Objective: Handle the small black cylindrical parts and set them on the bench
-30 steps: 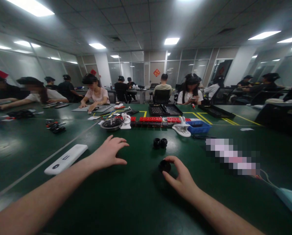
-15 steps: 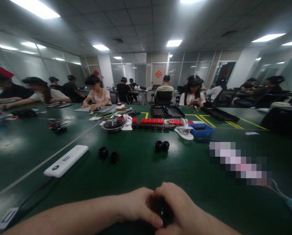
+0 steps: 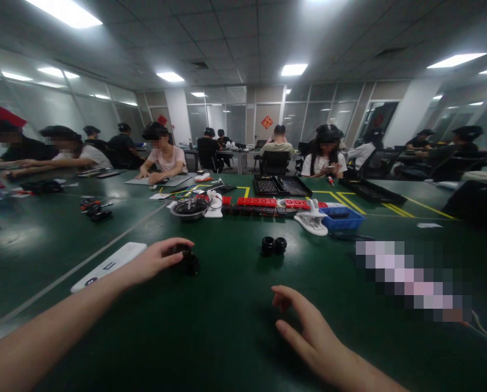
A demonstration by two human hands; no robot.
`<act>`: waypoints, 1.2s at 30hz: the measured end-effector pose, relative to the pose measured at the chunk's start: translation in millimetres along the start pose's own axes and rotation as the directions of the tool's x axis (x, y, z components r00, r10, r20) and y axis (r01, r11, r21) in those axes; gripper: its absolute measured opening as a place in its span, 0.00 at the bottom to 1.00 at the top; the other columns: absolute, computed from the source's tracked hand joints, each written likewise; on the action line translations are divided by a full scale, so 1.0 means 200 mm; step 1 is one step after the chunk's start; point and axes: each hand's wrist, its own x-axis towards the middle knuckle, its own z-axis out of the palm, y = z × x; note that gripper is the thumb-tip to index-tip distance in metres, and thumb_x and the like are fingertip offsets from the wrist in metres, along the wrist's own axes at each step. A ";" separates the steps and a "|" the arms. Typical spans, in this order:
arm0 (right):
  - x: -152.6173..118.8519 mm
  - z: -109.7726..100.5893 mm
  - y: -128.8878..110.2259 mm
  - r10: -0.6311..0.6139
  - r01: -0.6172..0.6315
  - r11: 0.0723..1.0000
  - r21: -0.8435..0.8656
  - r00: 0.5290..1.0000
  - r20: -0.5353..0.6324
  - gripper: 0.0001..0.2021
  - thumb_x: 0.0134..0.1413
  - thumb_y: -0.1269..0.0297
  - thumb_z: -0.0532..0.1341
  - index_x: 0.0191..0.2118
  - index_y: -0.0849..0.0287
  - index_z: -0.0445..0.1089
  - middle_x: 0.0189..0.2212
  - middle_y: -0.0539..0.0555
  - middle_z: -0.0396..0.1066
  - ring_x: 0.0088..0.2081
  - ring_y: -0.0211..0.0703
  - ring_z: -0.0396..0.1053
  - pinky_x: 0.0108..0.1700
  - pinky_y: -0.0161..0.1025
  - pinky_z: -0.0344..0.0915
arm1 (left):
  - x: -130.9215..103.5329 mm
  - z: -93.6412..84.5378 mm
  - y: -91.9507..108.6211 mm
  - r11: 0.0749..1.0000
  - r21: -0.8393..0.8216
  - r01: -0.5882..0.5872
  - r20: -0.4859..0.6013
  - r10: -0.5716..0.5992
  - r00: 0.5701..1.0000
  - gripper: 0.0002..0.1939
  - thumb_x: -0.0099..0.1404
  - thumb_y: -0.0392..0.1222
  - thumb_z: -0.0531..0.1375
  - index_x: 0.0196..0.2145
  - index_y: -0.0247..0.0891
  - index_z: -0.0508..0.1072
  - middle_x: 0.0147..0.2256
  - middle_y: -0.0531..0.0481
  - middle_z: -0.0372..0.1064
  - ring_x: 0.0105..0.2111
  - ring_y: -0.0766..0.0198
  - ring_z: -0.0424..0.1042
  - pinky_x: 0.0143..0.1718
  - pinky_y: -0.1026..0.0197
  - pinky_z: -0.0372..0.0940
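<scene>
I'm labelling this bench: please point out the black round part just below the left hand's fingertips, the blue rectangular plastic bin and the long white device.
Black round part (image 3: 192, 265): head view, near side.
Blue rectangular plastic bin (image 3: 344, 224): head view, front wall.
Long white device (image 3: 118, 258): head view, top face.

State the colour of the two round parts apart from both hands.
Black; the round parts show best in the head view.
</scene>
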 end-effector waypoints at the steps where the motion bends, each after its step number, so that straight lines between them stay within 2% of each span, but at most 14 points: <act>1: 0.00 0.00 0.00 0.003 -0.003 1.000 -0.003 1.000 -0.002 0.20 0.54 0.66 0.55 0.53 0.54 0.54 0.41 0.56 0.67 0.41 0.47 0.66 0.43 0.45 0.65 | 0.00 0.00 -0.04 0.999 -0.051 0.012 -0.002 -0.012 1.000 0.19 0.60 0.46 0.51 0.48 0.38 0.62 0.43 0.49 0.68 0.40 0.58 0.69 0.39 0.59 0.64; 3: 0.01 0.01 0.01 0.006 -0.006 1.000 -0.011 1.000 -0.014 0.19 0.54 0.66 0.54 0.52 0.54 0.55 0.39 0.56 0.67 0.40 0.46 0.66 0.43 0.44 0.66 | 0.02 0.01 -0.09 0.991 -0.128 0.027 -0.001 -0.027 1.000 0.21 0.57 0.47 0.56 0.47 0.37 0.62 0.44 0.47 0.67 0.42 0.55 0.67 0.43 0.56 0.63; 4: 0.01 0.01 0.02 0.008 -0.008 1.000 -0.015 1.000 -0.024 0.18 0.54 0.66 0.54 0.52 0.55 0.56 0.39 0.56 0.67 0.40 0.46 0.67 0.43 0.44 0.66 | 0.02 0.02 -0.11 0.993 -0.116 0.024 -0.029 -0.027 0.999 0.22 0.56 0.48 0.57 0.47 0.38 0.62 0.45 0.47 0.66 0.43 0.54 0.66 0.44 0.54 0.62; 7: 0.02 0.01 0.03 0.015 -0.017 0.999 -0.027 0.998 -0.065 0.17 0.55 0.66 0.53 0.51 0.55 0.56 0.38 0.55 0.67 0.39 0.46 0.67 0.42 0.44 0.66 | 0.06 0.05 -0.13 1.000 0.012 -0.027 -0.072 0.028 0.997 0.21 0.58 0.50 0.55 0.47 0.40 0.62 0.48 0.47 0.63 0.48 0.52 0.62 0.50 0.49 0.56; 10: 0.03 0.00 0.03 0.018 -0.022 0.999 -0.035 0.995 -0.098 0.17 0.55 0.66 0.52 0.52 0.54 0.54 0.38 0.55 0.67 0.39 0.46 0.67 0.41 0.43 0.66 | 0.08 0.08 -0.12 0.978 0.194 -0.073 -0.026 0.080 0.996 0.20 0.58 0.50 0.55 0.46 0.41 0.62 0.48 0.48 0.65 0.51 0.51 0.59 0.56 0.44 0.42; 12: 0.03 0.00 0.03 0.024 -0.029 0.999 -0.038 0.994 -0.109 0.18 0.55 0.66 0.52 0.52 0.54 0.53 0.37 0.55 0.67 0.38 0.45 0.67 0.41 0.43 0.66 | 0.09 0.09 -0.12 0.960 0.273 -0.063 0.010 0.063 0.998 0.20 0.57 0.51 0.57 0.45 0.41 0.63 0.44 0.48 0.67 0.51 0.50 0.59 0.57 0.43 0.36; 16: 0.03 0.00 0.03 0.053 -0.057 0.998 -0.042 0.994 -0.090 0.18 0.55 0.66 0.52 0.52 0.54 0.52 0.37 0.55 0.66 0.38 0.45 0.67 0.41 0.43 0.66 | 0.10 0.13 -0.13 0.941 0.331 -0.070 0.049 0.056 0.997 0.23 0.53 0.54 0.61 0.43 0.40 0.63 0.39 0.49 0.70 0.46 0.53 0.65 0.57 0.44 0.34; 19: 0.04 0.01 0.03 0.066 -0.068 0.997 -0.035 0.995 -0.072 0.19 0.55 0.66 0.51 0.53 0.54 0.50 0.37 0.54 0.65 0.38 0.44 0.66 0.41 0.43 0.65 | 0.12 0.14 -0.15 0.928 0.350 -0.126 0.069 0.109 0.992 0.25 0.52 0.54 0.62 0.44 0.41 0.63 0.42 0.49 0.69 0.44 0.56 0.66 0.57 0.45 0.30; 23: 0.04 0.01 0.03 0.065 -0.068 0.997 -0.026 0.993 -0.097 0.22 0.55 0.66 0.51 0.55 0.54 0.46 0.37 0.54 0.65 0.37 0.44 0.66 0.41 0.44 0.65 | 0.13 0.13 -0.17 0.879 0.432 -0.200 0.141 0.154 0.978 0.26 0.52 0.56 0.62 0.47 0.44 0.65 0.48 0.46 0.65 0.50 0.54 0.61 0.55 0.42 0.22; 26: 0.04 0.01 0.03 0.070 -0.073 0.997 -0.023 0.991 -0.111 0.22 0.55 0.67 0.51 0.55 0.53 0.46 0.37 0.54 0.65 0.37 0.43 0.67 0.41 0.43 0.66 | 0.14 0.11 -0.17 0.858 0.476 -0.193 0.161 0.130 0.978 0.26 0.52 0.56 0.62 0.46 0.45 0.66 0.48 0.45 0.65 0.51 0.53 0.60 0.55 0.40 0.22; 33: 0.04 0.00 0.03 0.092 -0.095 0.994 -0.044 0.993 -0.070 0.20 0.53 0.67 0.53 0.52 0.55 0.53 0.36 0.54 0.66 0.37 0.43 0.67 0.40 0.42 0.66 | 0.16 0.12 -0.12 0.855 0.477 -0.205 0.163 0.143 0.976 0.22 0.52 0.52 0.63 0.43 0.42 0.68 0.41 0.48 0.68 0.45 0.56 0.64 0.56 0.43 0.33; 36: 0.04 0.00 0.03 0.089 -0.094 0.995 -0.036 0.990 -0.105 0.21 0.53 0.68 0.53 0.54 0.55 0.51 0.36 0.54 0.66 0.36 0.43 0.67 0.40 0.42 0.66 | 0.17 0.12 -0.13 0.848 0.488 -0.207 0.143 0.156 0.977 0.23 0.51 0.52 0.64 0.44 0.42 0.67 0.41 0.47 0.68 0.44 0.56 0.65 0.56 0.42 0.33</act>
